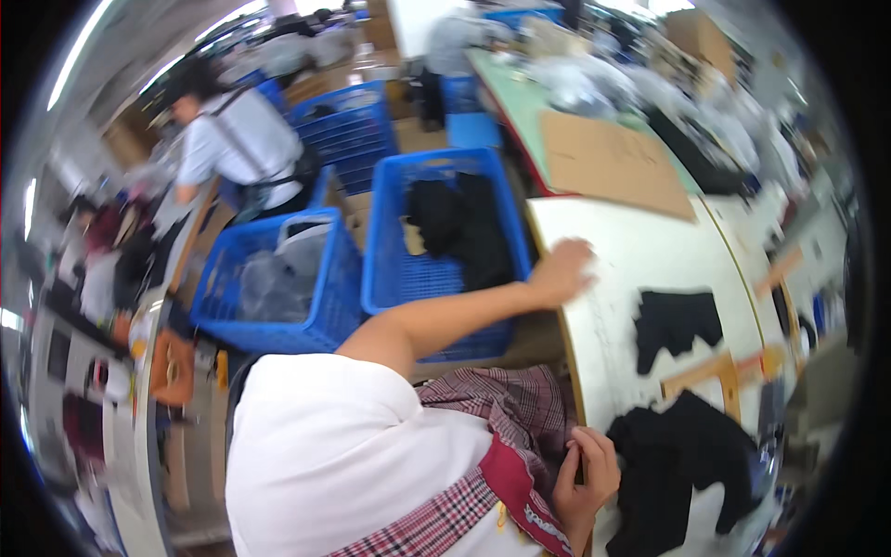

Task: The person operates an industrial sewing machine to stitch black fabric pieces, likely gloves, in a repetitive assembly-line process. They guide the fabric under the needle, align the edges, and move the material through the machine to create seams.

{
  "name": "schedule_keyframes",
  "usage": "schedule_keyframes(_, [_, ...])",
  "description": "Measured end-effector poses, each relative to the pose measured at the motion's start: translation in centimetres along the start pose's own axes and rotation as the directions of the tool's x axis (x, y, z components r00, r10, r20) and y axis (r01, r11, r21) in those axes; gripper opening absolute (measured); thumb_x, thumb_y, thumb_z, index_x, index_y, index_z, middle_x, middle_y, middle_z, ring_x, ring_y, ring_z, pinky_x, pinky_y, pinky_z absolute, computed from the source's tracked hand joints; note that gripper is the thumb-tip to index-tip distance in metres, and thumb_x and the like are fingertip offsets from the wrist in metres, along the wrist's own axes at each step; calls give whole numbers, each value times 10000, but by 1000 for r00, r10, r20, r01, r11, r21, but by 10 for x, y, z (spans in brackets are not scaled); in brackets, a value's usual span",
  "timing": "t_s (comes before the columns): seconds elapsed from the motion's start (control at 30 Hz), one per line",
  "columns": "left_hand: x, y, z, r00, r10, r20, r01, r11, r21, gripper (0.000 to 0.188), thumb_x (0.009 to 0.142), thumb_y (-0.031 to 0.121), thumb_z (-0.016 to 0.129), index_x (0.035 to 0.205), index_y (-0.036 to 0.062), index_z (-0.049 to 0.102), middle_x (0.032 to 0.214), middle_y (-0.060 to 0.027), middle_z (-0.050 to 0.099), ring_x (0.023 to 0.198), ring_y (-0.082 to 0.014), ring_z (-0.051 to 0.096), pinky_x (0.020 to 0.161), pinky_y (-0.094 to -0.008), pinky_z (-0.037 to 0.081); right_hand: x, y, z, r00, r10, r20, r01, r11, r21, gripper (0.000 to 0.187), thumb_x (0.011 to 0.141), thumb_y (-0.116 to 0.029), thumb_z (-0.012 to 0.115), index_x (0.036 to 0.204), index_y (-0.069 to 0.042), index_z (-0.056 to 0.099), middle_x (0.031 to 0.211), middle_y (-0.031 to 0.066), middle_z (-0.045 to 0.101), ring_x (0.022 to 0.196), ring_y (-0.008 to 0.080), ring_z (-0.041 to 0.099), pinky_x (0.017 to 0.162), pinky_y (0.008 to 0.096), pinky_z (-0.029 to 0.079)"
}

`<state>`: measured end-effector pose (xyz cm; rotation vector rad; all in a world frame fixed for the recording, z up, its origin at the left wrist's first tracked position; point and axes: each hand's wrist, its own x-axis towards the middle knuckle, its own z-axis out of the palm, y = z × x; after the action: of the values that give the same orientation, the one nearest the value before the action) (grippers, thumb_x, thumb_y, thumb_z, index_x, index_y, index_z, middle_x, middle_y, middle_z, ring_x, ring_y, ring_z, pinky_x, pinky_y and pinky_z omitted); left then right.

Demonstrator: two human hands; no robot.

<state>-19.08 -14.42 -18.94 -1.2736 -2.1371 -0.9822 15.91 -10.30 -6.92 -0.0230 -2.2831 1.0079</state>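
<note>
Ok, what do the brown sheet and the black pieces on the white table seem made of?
The brown sheet looks like matte cardboard: stiff, flat and tan. The black pieces look like dull fabric, judging by limp, uneven outlines; fibre unclear.

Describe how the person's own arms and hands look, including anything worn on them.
The left hand is ungloved, and its arm is bare up to a short, plain white sleeve. The right hand is ungloved too; its sleeve cannot be seen. No watch or bracelet can be made out on either wrist, though the left hand is blurred.
</note>
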Motion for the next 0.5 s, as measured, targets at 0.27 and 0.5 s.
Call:
schedule_keyframes(0.27, [7, 25, 31, 999, -10, 32, 11, 999, -41, 440, 883, 393, 653, 1192, 81, 631, 1339, -193, 533, 1306, -372, 440, 1138, -521, 288, -20, 73, 5, 854, 147, 499, -277, 940, 198, 179, 980, -51, 596, 1138, -8, 667, 1040, 143, 676, 918, 234, 669, 812, 300, 528])
schedule_keyframes(0.5, [2, 32, 26, 996, -47, 77, 51, 997, -58, 430, 891, 390, 641, 1194, 85, 629, 1365, -192, 491, 1340, -363, 398, 1158, -527, 254, -1, 87, 13, 974, -63, 218, 60, 998, 19, 168, 910, -12, 668, 1075, 3, 691, 907, 178, 683, 777, 272, 669, 715, 317, 539])
